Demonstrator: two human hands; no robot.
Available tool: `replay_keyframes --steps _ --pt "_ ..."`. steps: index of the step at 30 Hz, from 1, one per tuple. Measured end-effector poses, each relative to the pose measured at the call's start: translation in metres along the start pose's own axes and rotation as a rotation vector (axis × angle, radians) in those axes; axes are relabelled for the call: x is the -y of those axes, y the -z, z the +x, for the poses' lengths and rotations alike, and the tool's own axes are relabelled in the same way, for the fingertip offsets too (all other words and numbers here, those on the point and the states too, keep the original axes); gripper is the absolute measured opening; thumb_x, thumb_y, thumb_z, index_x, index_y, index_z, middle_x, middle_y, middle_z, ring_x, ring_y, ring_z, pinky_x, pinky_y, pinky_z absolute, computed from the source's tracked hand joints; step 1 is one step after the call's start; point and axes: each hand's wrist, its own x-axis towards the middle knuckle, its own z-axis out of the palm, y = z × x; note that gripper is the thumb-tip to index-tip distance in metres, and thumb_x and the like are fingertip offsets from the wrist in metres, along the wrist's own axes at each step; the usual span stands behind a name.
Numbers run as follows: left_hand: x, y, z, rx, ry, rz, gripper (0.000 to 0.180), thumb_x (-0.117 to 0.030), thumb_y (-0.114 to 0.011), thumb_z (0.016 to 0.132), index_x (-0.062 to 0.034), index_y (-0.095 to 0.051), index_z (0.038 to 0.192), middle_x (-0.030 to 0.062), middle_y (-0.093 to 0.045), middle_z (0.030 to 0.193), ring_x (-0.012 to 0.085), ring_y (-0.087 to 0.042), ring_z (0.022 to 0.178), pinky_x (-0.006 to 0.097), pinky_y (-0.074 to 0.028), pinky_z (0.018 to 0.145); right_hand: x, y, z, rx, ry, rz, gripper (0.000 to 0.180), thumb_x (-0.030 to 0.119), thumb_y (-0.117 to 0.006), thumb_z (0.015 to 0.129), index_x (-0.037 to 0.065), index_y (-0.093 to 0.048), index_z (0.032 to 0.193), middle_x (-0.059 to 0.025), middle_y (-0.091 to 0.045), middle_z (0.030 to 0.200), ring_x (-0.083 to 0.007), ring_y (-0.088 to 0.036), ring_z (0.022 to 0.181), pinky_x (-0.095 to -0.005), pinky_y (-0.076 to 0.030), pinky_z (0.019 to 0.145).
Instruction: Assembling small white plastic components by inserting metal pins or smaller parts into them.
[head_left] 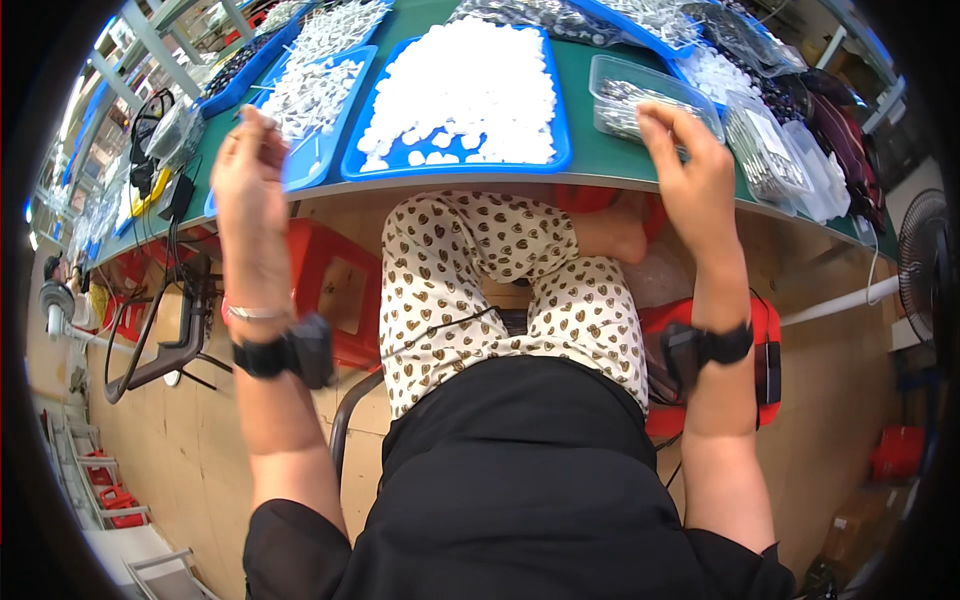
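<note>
My left hand [252, 170] is raised at the near left edge of the blue tray [318, 160] that holds small white-headed parts on stems [310, 95]. Its fingers are pinched together, slightly smeared; whatever lies between them is too small to name. My right hand [692, 170] reaches over the near side of a clear plastic box [610, 68] filled with thin metal pins [625, 95]. Thumb and forefinger curl toward each other there, and what they grip, if anything, cannot be made out. Between the hands, a blue tray [560, 150] bears a heap of small white pieces [460, 85].
On the green tabletop [585, 150] stand more trays of parts at the back. A bundle of metal pins in clear plastic [765, 150] lies at the right, near a black fan [925, 255]. Red stools [335, 290] stand below. Black cables [185, 200] hang at the left.
</note>
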Motion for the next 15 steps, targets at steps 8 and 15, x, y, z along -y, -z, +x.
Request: replay_keyframes --steps 8,15 --pt "0.019 -0.040 0.023 0.227 -0.072 0.781 0.028 -0.017 -0.063 0.088 0.0001 -0.064 0.110 0.0080 -0.066 0.103 0.0135 -0.060 0.094 0.026 -0.046 0.085 -0.091 -0.026 0.078 0.293 -0.095 -0.300 0.023 0.022 -0.058 0.085 0.008 -0.067 0.101 -0.0138 -0.067 0.096 -0.0302 -0.065 0.087 -0.0377 -0.050 0.078" --pt "0.077 -0.120 -0.025 0.712 -0.169 1.086 0.022 -0.012 -0.064 0.085 0.0002 -0.065 0.103 0.0081 -0.063 0.094 0.0154 -0.060 0.082 0.027 -0.048 0.076 -0.091 -0.050 0.101 0.534 -0.157 -0.729 0.023 0.014 -0.059 0.075 0.009 -0.070 0.094 -0.0156 -0.067 0.096 -0.0317 -0.063 0.092 -0.0395 -0.050 0.082"
